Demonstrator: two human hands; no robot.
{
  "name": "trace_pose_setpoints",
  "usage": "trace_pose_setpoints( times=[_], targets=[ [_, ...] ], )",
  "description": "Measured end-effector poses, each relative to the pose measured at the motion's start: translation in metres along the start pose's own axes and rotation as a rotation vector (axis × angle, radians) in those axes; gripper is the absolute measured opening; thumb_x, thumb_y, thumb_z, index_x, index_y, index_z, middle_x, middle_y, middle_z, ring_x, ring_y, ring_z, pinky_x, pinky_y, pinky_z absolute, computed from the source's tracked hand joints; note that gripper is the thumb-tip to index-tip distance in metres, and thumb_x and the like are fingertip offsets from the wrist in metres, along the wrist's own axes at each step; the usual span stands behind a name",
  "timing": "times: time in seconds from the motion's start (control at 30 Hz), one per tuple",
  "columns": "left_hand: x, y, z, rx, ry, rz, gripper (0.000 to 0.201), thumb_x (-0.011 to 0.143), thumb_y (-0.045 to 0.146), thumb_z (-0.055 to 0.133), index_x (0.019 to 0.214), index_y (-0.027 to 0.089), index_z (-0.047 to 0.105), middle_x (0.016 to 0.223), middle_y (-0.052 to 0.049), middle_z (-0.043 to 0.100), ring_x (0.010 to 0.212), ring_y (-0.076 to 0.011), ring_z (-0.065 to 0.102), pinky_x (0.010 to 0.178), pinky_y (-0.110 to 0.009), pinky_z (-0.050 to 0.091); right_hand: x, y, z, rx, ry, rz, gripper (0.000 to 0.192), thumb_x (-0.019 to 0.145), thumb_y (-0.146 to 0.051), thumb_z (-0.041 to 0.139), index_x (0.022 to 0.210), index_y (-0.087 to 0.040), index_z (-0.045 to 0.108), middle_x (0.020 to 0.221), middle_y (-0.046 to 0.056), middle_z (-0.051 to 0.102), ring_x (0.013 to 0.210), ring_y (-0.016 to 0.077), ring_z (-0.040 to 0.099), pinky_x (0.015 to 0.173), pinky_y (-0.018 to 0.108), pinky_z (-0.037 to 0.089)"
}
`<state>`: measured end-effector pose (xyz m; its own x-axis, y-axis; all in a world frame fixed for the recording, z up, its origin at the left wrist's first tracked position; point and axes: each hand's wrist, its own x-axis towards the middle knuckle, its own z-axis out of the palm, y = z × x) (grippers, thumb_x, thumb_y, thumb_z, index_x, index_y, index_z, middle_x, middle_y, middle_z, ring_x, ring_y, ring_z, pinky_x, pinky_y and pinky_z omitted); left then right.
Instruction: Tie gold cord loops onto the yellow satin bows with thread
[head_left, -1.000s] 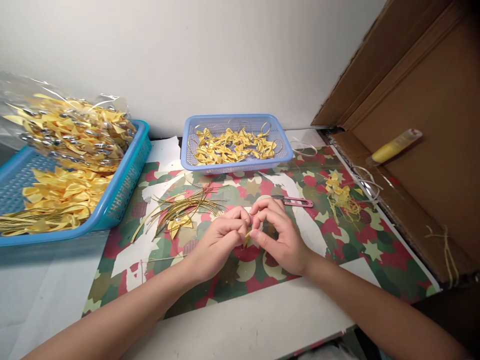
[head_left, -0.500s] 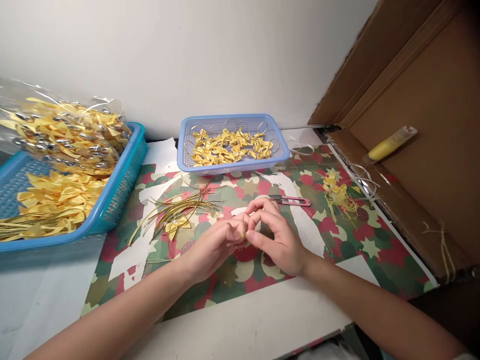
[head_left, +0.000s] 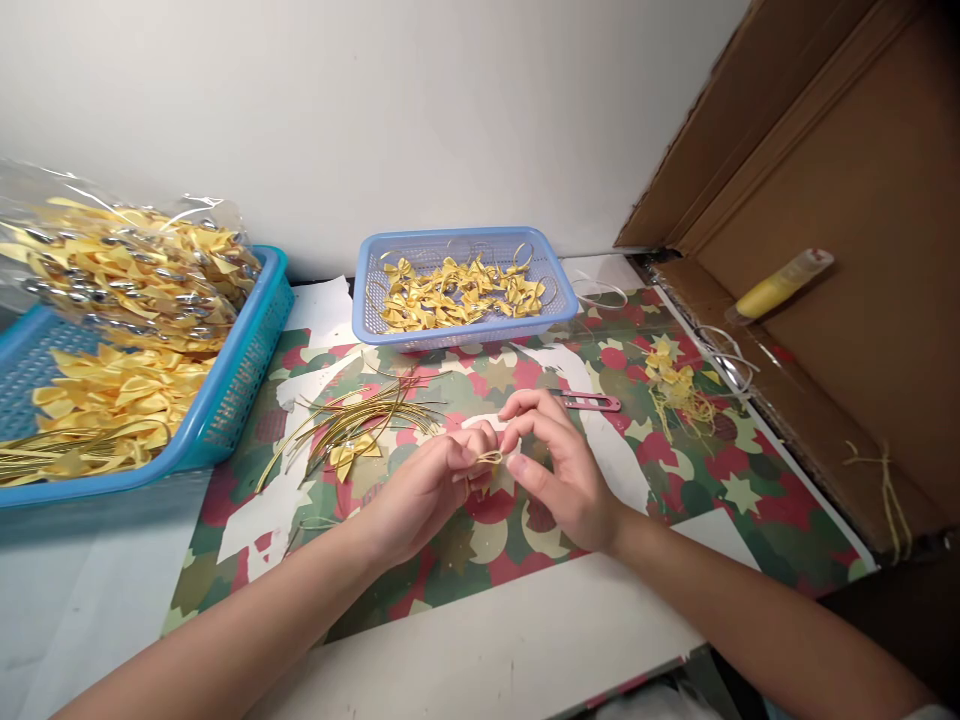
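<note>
Cord loop (head_left: 490,457): left hand (head_left: 435,482) pinching (right hand (head_left: 564,478) curved).

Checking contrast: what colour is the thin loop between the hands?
The loop is pale yellow; head view.

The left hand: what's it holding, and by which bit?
The left hand has a yellow cord loop in its grip, pinched at one end; the rest sticks out toward the right hand.

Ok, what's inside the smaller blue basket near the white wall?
The basket holds a pile of yellow bows, with thin cords looping above them. Whatever lies beneath the pile is covered, so I can't tell.
</note>
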<state>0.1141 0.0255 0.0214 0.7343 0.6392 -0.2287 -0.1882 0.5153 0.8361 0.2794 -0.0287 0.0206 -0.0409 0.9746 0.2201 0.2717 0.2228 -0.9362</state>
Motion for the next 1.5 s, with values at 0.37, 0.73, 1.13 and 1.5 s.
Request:
trace_pose_setpoints(
  times=[0.37, 0.73, 1.13, 1.5],
  targets=[
    [-0.005, 0.002, 0.0, 0.635, 0.131, 0.233, 0.026, 0.085, 0.02, 0.04, 0.059, 0.018, 0.038, 0.073, 0.0, 0.037, 0.074, -0.0159, 0.035, 0.068, -0.028, 0.03, 0.0, -0.002, 0.006, 0.013, 0.129, -0.03, 0.008, 0.084, -0.021, 0.06, 0.078, -0.022, 0.065, 0.093, 0.004, 0.056, 0.097, 0.0196, 0.055, 0.092, 0.041, 0.043],
    [-0.002, 0.004, 0.0, 0.474, 0.064, 0.11, 0.022, 0.079, 0.024, 0.039, 0.059, 0.019, 0.031, 0.075, -0.001, 0.034, 0.076, -0.0171, 0.033, 0.069, -0.03, 0.031, 0.002, 0.004, 0.006, 0.147, 0.088, 0.055, 0.01, 0.082, -0.022, 0.063, 0.072, -0.022, 0.066, 0.092, 0.004, 0.057, 0.095, 0.0184, 0.057, 0.094, 0.04, 0.045],
    [-0.001, 0.003, 0.004, 0.09, 0.015, 0.006, 0.022, 0.078, 0.022, 0.046, 0.058, 0.018, 0.036, 0.078, -0.001, 0.033, 0.072, -0.0153, 0.03, 0.063, -0.027, 0.033, 0.0, 0.002, 0.01, 0.039, 0.083, 0.008, 0.01, 0.078, -0.017, 0.062, 0.069, -0.022, 0.063, 0.086, 0.003, 0.055, 0.087, 0.0175, 0.055, 0.083, 0.037, 0.047],
    [0.0, 0.002, 0.004, 0.002, 0.017, -0.126, 0.027, 0.074, 0.024, 0.051, 0.056, 0.017, 0.032, 0.074, 0.001, 0.027, 0.063, -0.014, 0.02, 0.056, -0.026, 0.026, 0.001, 0.001, 0.008, -0.11, 0.204, -0.097, 0.01, 0.077, -0.016, 0.061, 0.069, -0.021, 0.065, 0.08, 0.002, 0.051, 0.084, 0.0183, 0.053, 0.079, 0.038, 0.047]
  ],
)
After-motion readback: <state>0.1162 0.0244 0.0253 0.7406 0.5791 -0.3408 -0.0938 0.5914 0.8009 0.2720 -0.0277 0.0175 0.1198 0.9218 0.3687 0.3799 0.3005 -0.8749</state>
